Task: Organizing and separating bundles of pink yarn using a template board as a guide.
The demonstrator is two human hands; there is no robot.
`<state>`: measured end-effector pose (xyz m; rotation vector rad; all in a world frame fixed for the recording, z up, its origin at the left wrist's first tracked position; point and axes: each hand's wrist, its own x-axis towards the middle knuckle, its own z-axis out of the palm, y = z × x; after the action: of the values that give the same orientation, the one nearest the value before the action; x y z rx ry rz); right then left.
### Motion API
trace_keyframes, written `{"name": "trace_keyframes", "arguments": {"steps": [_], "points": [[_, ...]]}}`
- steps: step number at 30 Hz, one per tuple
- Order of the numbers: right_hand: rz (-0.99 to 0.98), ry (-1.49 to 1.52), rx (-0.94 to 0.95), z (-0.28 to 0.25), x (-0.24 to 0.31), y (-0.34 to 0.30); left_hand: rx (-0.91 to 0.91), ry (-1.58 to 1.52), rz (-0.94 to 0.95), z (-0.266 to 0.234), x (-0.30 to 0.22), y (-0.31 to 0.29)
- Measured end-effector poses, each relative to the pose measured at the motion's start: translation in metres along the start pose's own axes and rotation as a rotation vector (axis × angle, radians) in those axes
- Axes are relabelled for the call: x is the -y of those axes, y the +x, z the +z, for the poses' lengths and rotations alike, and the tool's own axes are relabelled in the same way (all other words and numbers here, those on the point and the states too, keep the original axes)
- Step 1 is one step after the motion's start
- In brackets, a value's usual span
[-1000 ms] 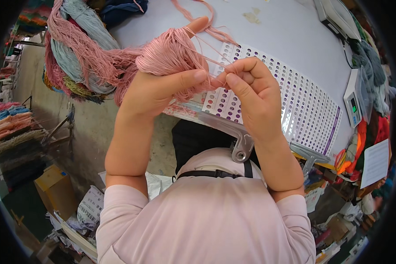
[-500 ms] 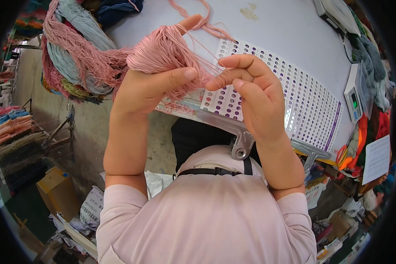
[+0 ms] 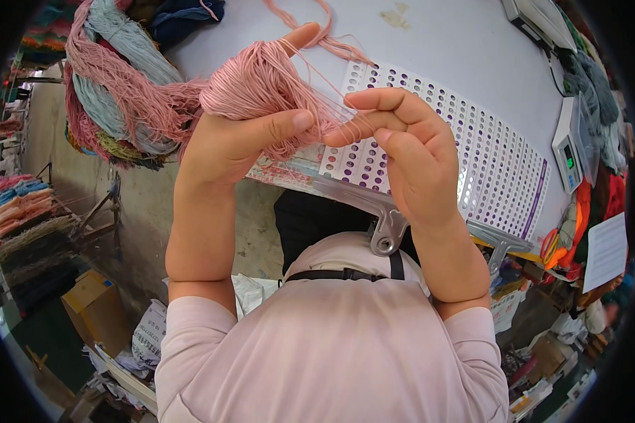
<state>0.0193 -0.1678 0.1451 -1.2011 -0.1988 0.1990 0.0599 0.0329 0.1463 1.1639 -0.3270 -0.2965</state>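
Observation:
A thick skein of pink thread (image 3: 257, 81) is looped over my left hand (image 3: 250, 137), which grips it with the thumb lying along its near side and a fingertip poking out above. Loose strands run from the skein to my right hand (image 3: 413, 141). Its fingers are curled, with the thin threads passing over and between them. Pink thread trails from the skein leftward into a heap of pink and pale blue hanks (image 3: 130, 92) at the table's left corner. Below my right hand lies a white card with rows of punched holes (image 3: 494, 155), held at the table edge by a metal clip (image 3: 384, 225).
More pink strands (image 3: 331, 44) lie on the white tabletop (image 3: 444, 35) beyond my hands. A scale with a green display (image 3: 568, 151) stands at the right, near orange and red yarn (image 3: 578, 225). A cardboard box (image 3: 95, 307) sits on the floor at lower left.
Both hands keep nearly the same pose. The fingers of my right hand have shifted very slightly left, toward the skein, and the strands between the hands have moved a little.

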Motion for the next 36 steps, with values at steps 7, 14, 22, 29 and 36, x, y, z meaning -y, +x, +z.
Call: {"name": "trace_keyframes", "arguments": {"steps": [7, 14, 22, 29, 36], "points": [[0.216, -0.177, -0.089, 0.004, 0.011, 0.004, 0.034, 0.127, -0.073, 0.001, 0.0, 0.003], [0.143, -0.407, -0.091, 0.011, 0.009, 0.007, -0.058, 0.11, -0.02, 0.009, 0.007, 0.001], [0.185, -0.214, -0.118, 0.006, 0.006, 0.004, -0.038, -0.063, -0.089, 0.009, 0.005, 0.001], [0.194, -0.156, -0.112, 0.005, 0.005, 0.003, -0.021, -0.105, -0.106, 0.01, 0.003, 0.001], [0.198, -0.139, -0.074, 0.007, 0.008, 0.003, 0.024, -0.07, -0.079, 0.005, -0.001, -0.001]]}}
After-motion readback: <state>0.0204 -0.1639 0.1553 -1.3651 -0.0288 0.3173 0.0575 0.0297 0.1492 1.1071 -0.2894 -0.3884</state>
